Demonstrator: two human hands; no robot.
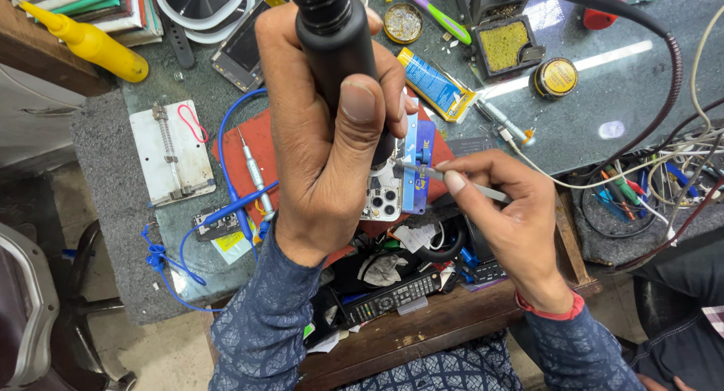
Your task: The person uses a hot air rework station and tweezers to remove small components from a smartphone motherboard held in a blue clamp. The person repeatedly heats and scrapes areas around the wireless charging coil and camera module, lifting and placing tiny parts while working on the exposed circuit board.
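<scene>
The black handpiece (335, 44) runs off the top edge, and its tip is hidden behind the left hand (324, 150). That hand also covers most of the white phone (382, 199). The right hand (513, 210) hides the back of the thin metal tool (483, 190)

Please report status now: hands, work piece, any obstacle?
Left hand grips black hot-air tool. Right hand holds tweezers at white phone. Blue cable lies beside.

Black cylindrical tool (337, 52): upright, nozzle down over the phone (382, 199). Phone: white, camera lenses visible, lying flat on a red mat. Tweezers (452, 181): slim, metallic, tip at the phone's edge.
</scene>
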